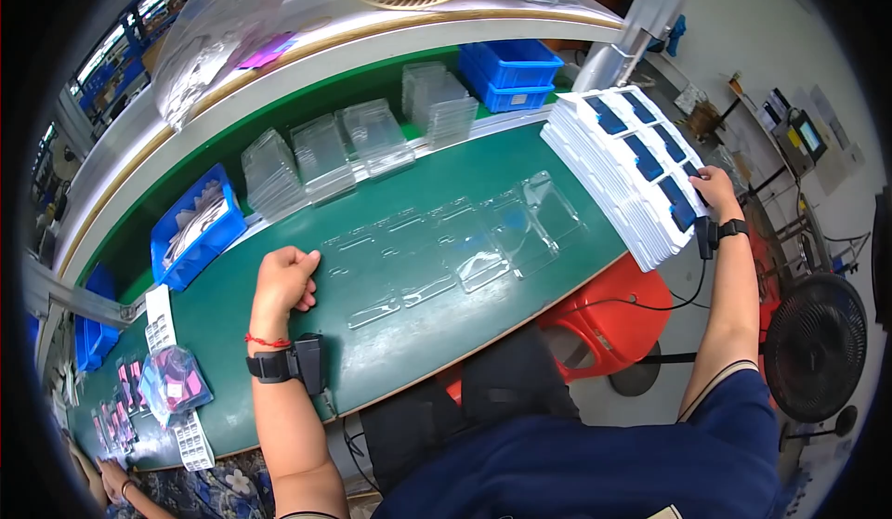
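Observation:
My left hand (286, 279) rests on the green tabletop, fingers curled into a loose fist with nothing visible in it. Beside it lie clear plastic trays (427, 289) with shallow compartments, spread across the middle of the table. At the far right my right hand (717, 192) reaches to a stack of white trays (595, 170). Its fingers close at the edge of a dark blue flat piece (690, 171) in the top tray; the fingertips are partly hidden. Several similar dark blue pieces (641, 157) sit in the other compartments. Each wrist wears a black strap with a small device.
Stacks of clear plastic trays (321, 161) line the back, with blue bins (511, 73) beside them. Another blue bin (197, 226) holds pale flat pieces. Bagged pink pieces (177, 380) lie at left near another person's hand (113, 477). A red stool (613, 319) stands below the front edge.

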Tool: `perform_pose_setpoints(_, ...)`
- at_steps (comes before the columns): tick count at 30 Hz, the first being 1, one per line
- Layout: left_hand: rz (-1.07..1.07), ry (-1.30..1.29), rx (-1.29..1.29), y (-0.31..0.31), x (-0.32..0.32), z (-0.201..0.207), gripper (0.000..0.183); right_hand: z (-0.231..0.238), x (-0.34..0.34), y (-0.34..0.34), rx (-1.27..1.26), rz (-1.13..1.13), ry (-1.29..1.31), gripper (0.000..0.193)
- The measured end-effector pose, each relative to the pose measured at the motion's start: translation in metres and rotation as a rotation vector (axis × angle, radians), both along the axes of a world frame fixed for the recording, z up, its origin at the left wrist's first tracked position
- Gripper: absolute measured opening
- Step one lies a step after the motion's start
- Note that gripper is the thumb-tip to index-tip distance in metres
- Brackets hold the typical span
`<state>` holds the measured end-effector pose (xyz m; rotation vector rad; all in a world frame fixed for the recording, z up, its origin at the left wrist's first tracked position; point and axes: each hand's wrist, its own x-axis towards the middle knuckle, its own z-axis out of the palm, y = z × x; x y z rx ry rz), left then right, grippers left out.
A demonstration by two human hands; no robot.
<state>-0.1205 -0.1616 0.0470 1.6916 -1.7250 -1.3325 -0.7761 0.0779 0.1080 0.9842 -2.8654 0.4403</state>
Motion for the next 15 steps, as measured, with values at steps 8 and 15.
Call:
perform_pose_setpoints(8,0.017,-0.015,-0.025,0.004,-0.008,0.004,0.027,0.057,0.146,-0.085,-0.185,0.443,0.274,0.039)
perform_pose_setpoints(15,0.026,-0.014,-0.001,0.006,0.000,0.004,0.026,0.022,0.362,-0.239,0.012,0.952,-0.020,0.052)
